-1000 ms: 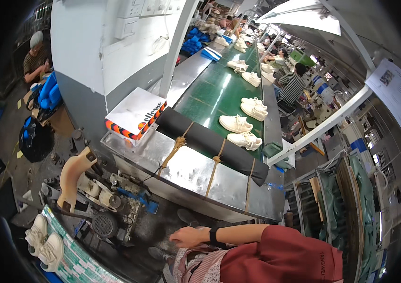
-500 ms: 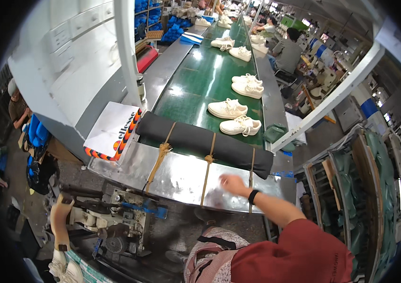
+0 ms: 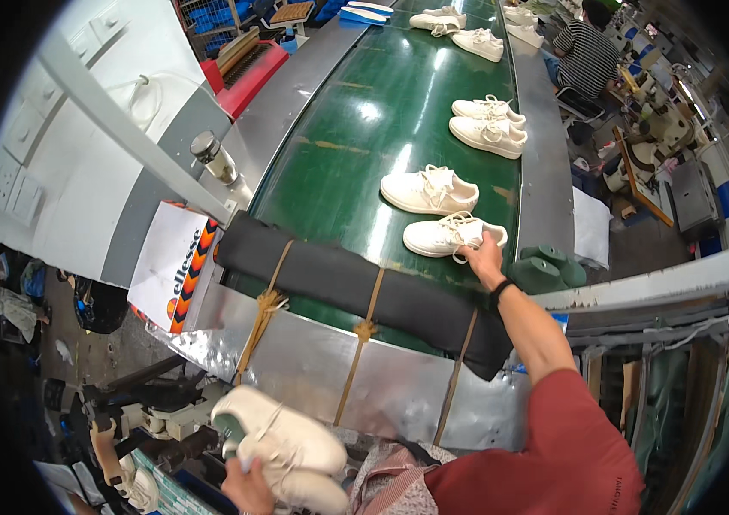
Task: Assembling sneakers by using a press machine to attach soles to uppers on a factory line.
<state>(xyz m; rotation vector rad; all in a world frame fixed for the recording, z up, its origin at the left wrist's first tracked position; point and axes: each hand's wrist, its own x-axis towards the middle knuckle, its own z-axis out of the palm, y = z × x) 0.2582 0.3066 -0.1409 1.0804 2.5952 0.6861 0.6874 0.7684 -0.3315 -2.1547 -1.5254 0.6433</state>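
Right hand [image 3: 483, 257] stretched out over green conveyor belt [image 3: 356, 146], fingers closed on heel end of nearest white sneaker [image 3: 450, 236]. That sneaker lies on belt beside its twin [image 3: 429, 189], just past black padded roll [image 3: 356, 287] tied with straps. Left hand [image 3: 248, 485] low at bottom edge, clamped under another white sneaker [image 3: 283, 433], held above metal ramp [image 3: 321, 369]. More pairs farther up belt.

The right hand [image 3: 482, 256] grips the heel end of the nearest white sneaker [image 3: 453, 236] on the green conveyor belt [image 3: 356, 146], just beyond the black padded roll [image 3: 356, 292]. The left hand [image 3: 248, 487] holds another white sneaker [image 3: 283, 442] before the roll.
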